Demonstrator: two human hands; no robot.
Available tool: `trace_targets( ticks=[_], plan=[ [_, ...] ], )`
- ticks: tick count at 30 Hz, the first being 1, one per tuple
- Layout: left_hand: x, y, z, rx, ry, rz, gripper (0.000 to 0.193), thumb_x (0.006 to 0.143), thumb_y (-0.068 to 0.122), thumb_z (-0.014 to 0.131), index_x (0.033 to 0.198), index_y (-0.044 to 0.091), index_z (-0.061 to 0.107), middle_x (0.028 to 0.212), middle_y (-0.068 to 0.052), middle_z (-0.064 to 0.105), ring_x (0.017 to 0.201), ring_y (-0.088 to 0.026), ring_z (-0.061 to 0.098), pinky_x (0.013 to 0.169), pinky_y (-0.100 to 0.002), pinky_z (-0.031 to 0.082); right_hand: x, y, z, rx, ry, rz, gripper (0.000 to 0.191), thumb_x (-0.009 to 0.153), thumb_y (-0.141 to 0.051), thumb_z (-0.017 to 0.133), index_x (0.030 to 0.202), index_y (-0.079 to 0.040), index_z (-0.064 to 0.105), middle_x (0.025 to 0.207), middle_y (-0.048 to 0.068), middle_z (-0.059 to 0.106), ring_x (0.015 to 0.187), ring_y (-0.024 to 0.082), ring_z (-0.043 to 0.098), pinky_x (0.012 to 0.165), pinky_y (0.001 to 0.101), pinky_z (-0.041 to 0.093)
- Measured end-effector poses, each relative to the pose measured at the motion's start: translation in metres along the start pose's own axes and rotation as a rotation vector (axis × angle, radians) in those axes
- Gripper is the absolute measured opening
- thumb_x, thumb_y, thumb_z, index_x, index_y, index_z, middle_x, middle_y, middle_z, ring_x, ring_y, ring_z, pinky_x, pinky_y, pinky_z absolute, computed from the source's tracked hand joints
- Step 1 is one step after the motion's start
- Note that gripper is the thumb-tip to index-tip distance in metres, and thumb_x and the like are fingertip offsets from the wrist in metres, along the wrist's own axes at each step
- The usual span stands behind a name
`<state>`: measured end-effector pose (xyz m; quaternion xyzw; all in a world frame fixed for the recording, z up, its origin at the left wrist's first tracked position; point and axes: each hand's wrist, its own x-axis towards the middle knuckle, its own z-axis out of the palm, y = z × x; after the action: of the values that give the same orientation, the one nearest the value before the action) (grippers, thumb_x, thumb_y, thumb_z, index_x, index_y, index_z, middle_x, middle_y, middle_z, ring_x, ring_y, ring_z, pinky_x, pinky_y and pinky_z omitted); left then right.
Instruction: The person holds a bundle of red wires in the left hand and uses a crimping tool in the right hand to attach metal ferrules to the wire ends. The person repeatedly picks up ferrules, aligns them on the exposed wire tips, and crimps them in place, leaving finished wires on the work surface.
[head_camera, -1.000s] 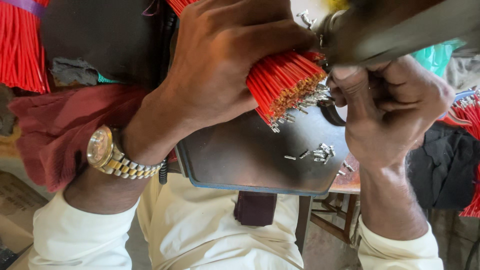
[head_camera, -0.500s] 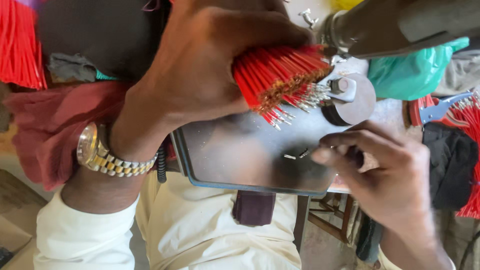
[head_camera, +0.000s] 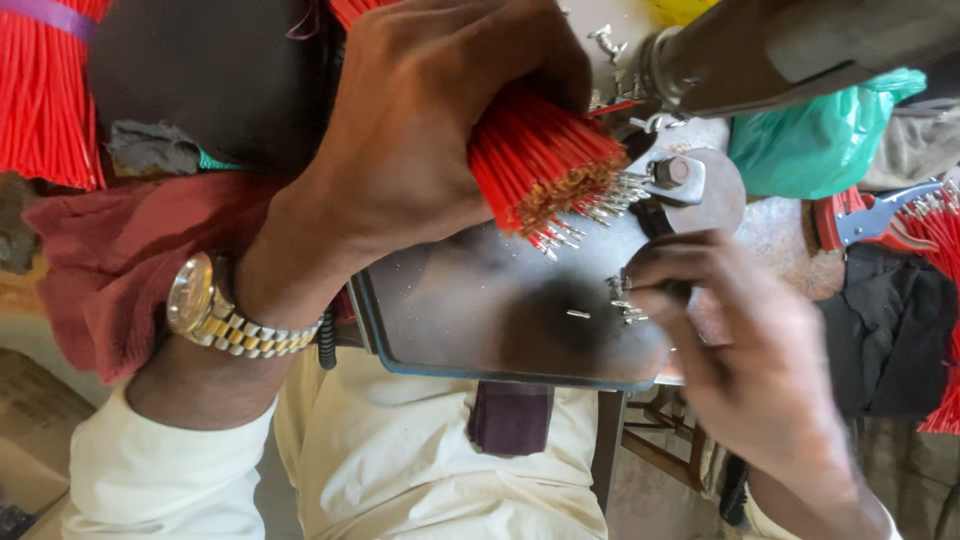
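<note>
both grips partly blurred — left hand (head_camera: 430, 150) clenches red wire bundle (head_camera: 545, 165), right hand (head_camera: 740, 350) pinches unclear pins (head_camera: 625, 300).

A dark metal tray (head_camera: 440, 330) — small loose metal terminals (head_camera: 622, 300) lie on it.

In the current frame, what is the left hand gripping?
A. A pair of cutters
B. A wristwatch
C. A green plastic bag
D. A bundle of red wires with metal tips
D: the left hand is closed around the bundle of red wires, whose metal-tipped ends fan out above the metal plate.
</note>
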<state>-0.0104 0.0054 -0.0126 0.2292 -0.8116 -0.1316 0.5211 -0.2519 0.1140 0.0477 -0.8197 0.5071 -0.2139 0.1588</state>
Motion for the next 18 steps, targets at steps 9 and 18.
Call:
trace_targets(
  ticks=[9, 18],
  plan=[
    [0.002, 0.0, 0.003, 0.026, 0.03, 0.078, 0.015, 0.094, 0.014, 0.079, 0.108, 0.01, 0.073, 0.097, -0.003, 0.068, 0.091, -0.022, 0.069, 0.078, -0.035, 0.051, 0.015, 0.049, 0.007, 0.446, 0.437, 0.041, 0.015, 0.105, 0.012, 0.075, 0.116, 0.015, 0.065, 0.104, 0.021, 0.072, 0.088, 0.02, 0.073, 0.078, 0.0258, 0.061],
    [0.0, -0.003, 0.006, 0.039, 0.047, 0.101, 0.016, 0.095, 0.015, 0.079, 0.108, 0.008, 0.073, 0.098, -0.004, 0.068, 0.09, -0.023, 0.068, 0.078, -0.037, 0.051, 0.032, 0.039, 0.0, 0.334, 0.322, 0.083, 0.013, 0.114, -0.005, 0.075, 0.111, 0.007, 0.07, 0.096, 0.009, 0.073, 0.078, 0.01, 0.068, 0.071, 0.0218, 0.054]
  ],
)
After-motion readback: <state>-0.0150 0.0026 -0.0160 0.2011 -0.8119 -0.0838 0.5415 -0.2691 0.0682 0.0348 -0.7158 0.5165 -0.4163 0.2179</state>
